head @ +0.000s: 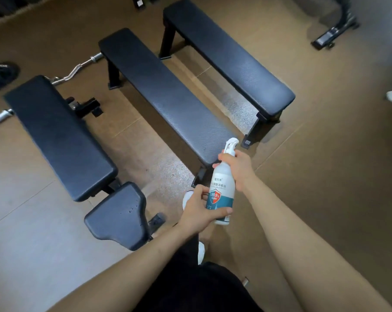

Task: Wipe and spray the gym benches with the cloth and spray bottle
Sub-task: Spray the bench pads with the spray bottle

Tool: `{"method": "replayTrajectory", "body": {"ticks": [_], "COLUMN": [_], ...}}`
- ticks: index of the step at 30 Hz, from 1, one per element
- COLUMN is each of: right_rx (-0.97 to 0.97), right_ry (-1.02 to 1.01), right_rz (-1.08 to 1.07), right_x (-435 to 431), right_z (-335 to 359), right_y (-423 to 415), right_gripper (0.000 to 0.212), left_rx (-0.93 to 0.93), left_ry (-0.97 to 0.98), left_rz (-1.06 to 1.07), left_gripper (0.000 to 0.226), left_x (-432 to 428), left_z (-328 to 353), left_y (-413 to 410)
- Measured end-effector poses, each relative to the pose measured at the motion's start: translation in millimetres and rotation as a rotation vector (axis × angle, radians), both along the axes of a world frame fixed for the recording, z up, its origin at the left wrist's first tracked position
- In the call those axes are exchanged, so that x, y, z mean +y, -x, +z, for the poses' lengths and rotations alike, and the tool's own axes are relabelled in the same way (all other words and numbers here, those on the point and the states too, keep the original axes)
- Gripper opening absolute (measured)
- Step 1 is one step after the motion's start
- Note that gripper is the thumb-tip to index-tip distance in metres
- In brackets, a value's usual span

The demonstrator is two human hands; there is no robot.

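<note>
Gripping the upright spray bottle (221, 188), both hands aim its nozzle toward the middle bench (163, 95).

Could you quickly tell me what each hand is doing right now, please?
Left hand: closed around the lower body of the spray bottle.
Right hand: closed around the same bottle's neck.

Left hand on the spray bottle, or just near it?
Touching. Head view: the left hand grips the spray bottle near its base, thumb lying across it.
</note>
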State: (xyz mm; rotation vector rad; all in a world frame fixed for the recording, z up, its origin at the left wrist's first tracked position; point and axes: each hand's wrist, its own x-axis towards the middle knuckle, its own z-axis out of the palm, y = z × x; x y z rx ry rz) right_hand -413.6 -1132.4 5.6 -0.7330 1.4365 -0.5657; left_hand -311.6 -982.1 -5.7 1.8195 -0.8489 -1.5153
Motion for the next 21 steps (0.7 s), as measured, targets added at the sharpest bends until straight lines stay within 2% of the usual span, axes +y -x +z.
{"method": "replayTrajectory", "body": {"ticks": [4, 7, 12, 18, 21], "right_rx": [0.01, 0.016, 0.068, 0.003, 0.005], "right_ry": [-0.055, -0.097, -0.094, -0.11, -0.124], "right_rz": [0.022, 0.034, 0.047, 0.145, 0.158], "right_x": [-46.1, -76.2, -122.3, -166.8, -184.0], "right_z": [-2.5, -4.1, -8.0, -13.5, -18.3], "right_y": [-0.5, -10.7, -37.1, -72.7, -86.4], "right_gripper": [0.022, 0.032, 0.011, 0.019, 0.014], "left_rx": [0.043, 0.064, 0.079, 0.074, 0.045], "left_ry": [-0.011, -0.018, -0.032, -0.04, -0.054], "left_rz": [-0.02, -0.022, 0.003, 0.125, 0.182], "left_gripper": [0.065, 0.069, 0.074, 0.077, 0.078], "left_x": [-45.8, -74.7, -118.7, -152.1, -166.1], "left_z": [-1.1, -4.8, -9.9, -6.9, -8.6], "left_y": [2.8, -3.6, -29.1, -42.9, -48.8]}}
